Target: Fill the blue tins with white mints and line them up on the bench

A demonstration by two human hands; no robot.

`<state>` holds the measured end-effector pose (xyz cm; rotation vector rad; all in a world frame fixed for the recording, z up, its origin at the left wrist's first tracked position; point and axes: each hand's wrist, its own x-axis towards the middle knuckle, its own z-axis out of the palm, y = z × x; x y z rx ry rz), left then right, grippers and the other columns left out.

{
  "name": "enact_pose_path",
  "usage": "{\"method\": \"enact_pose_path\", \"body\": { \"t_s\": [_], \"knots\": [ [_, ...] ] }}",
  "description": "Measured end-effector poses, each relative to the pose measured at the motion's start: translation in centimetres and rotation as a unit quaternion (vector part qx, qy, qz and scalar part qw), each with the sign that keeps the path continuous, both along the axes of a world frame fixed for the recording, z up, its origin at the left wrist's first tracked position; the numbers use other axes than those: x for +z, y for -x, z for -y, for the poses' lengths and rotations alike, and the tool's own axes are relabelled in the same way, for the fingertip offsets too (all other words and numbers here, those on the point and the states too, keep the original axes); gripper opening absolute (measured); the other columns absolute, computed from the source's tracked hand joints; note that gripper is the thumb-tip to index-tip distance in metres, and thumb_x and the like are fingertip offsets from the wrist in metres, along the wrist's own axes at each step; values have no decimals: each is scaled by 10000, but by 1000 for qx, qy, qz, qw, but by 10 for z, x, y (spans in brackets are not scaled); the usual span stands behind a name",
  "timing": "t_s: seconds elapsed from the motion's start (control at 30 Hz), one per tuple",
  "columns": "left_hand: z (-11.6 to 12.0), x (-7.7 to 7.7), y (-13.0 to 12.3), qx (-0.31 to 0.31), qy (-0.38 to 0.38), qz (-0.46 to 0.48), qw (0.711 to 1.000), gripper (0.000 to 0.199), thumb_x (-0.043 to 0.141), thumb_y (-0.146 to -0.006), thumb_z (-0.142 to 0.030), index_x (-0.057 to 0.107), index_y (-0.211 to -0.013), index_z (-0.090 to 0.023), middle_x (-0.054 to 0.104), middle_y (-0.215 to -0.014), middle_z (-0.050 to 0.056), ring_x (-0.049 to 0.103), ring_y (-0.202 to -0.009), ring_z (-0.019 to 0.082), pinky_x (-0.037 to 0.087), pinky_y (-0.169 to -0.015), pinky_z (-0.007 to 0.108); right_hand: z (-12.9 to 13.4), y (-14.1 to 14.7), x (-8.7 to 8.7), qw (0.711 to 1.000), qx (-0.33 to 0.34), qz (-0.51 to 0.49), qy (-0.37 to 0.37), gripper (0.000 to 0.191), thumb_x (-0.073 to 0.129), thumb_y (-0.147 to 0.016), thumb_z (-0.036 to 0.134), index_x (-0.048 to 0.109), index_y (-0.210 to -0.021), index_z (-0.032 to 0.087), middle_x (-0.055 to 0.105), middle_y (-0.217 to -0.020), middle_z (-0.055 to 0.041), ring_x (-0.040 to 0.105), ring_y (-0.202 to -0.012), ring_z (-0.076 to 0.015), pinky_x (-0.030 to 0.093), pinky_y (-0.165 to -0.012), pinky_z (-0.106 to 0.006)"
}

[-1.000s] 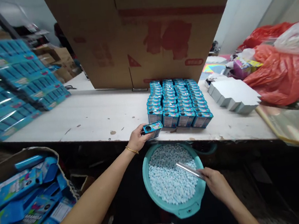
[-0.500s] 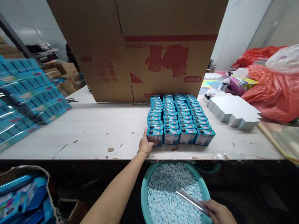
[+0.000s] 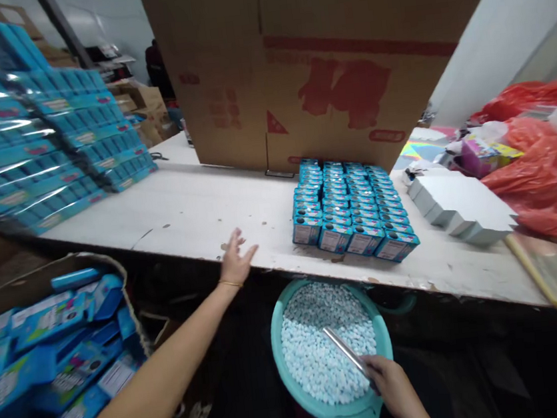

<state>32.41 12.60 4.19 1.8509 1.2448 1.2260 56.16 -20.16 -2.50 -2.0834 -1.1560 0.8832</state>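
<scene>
My left hand (image 3: pixel 237 261) hangs over the front edge of the white table (image 3: pixel 193 209), fingers spread and holding nothing. To its right, rows of small blue boxes (image 3: pixel 351 207) stand packed together on the table. My right hand (image 3: pixel 385 378) is closed around a shiny metal tube (image 3: pixel 345 351), whose far end rests over the pale blue pellets (image 3: pixel 316 366). These pellets fill a round turquoise basin (image 3: pixel 283 359) below the table edge.
A large cardboard carton (image 3: pixel 221 61) rises behind the boxes. Wrapped blue packs (image 3: pixel 62 126) are stacked at left, above an open carton of blue boxes (image 3: pixel 65 367). White cartons (image 3: pixel 459 205) and red plastic bags (image 3: pixel 540 172) lie at right.
My left hand has let go of the front left blue box and moved left, its fingers now spread. The view has shifted left and down. My right hand still holds the tube over the basin.
</scene>
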Motion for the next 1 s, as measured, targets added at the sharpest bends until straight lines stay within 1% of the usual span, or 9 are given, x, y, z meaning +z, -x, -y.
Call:
{"method": "enact_pose_path", "body": {
  "t_s": [0.1,0.17,0.23,0.33,0.53,0.7,0.8,0.87,1.0],
  "knots": [
    [11,-8,132,190,-48,-77,978,637,539,-719,-372,295,-1270,-167,426,-1239,122,479,-1073,208,398,-890,341,-3,3,-18,997,8,-58,47,355,418,-665,397,637,-838,177,625,-609,-19,585,-529,-168,462,-498,-263],
    [31,-21,220,311,6,-169,935,600,507,-726,-384,331,-1228,-107,440,-1200,152,505,-1022,213,405,-873,352,-5,8,-32,991,6,-112,79,387,436,-634,431,599,-868,170,606,-581,-7,572,-484,-161,456,-458,-263],
    [62,-38,293,334,129,-286,888,563,487,-724,-396,387,-1170,-67,485,-1133,168,511,-999,234,400,-864,375,-7,15,-47,980,-1,-160,116,435,468,-607,468,551,-916,173,603,-580,2,572,-472,-161,467,-459,-272],
    [110,-67,361,263,285,-372,844,532,585,-615,-440,523,-1023,-104,567,-1007,129,530,-958,259,410,-835,370,-7,19,-63,969,1,-187,164,500,521,-577,502,494,-965,187,614,-590,8,575,-470,-165,484,-486,-287],
    [150,-106,377,195,370,-416,807,926,736,-361,-427,416,-1205,-218,333,-1306,168,323,-1166,398,310,-899,480,1,15,-72,969,3,-156,193,502,540,-555,515,510,-947,203,636,-610,-8,594,-505,-188,486,-495,-298],
    [142,-104,362,179,406,-431,786,1062,730,-395,-360,224,-1317,-205,270,-1311,237,251,-1191,446,271,-871,555,4,20,-74,971,16,-130,199,471,531,-560,517,539,-922,217,636,-601,-2,582,-495,-188,485,-501,-304],
    [145,-85,368,157,396,-405,809,995,717,-406,-327,294,-1295,-186,385,-1249,189,347,-1153,395,283,-917,480,7,18,-77,973,35,-127,189,450,526,-567,513,561,-904,216,635,-599,-8,579,-507,-186,481,-508,-293],
    [155,-62,372,133,351,-346,860,930,683,-463,-325,297,-1298,-191,392,-1266,139,345,-1172,346,268,-960,435,9,9,-81,976,38,-118,179,433,525,-565,507,578,-885,221,645,-616,-19,584,-519,-192,479,-510,-293],
    [189,-4,345,45,258,-51,964,890,648,-567,-307,210,-1335,-213,332,-1343,73,286,-1234,274,226,-1021,369,6,-8,-88,982,33,-115,149,414,543,-533,490,603,-836,213,667,-673,-43,621,-641,-215,491,-561,-285]
  ]
}}
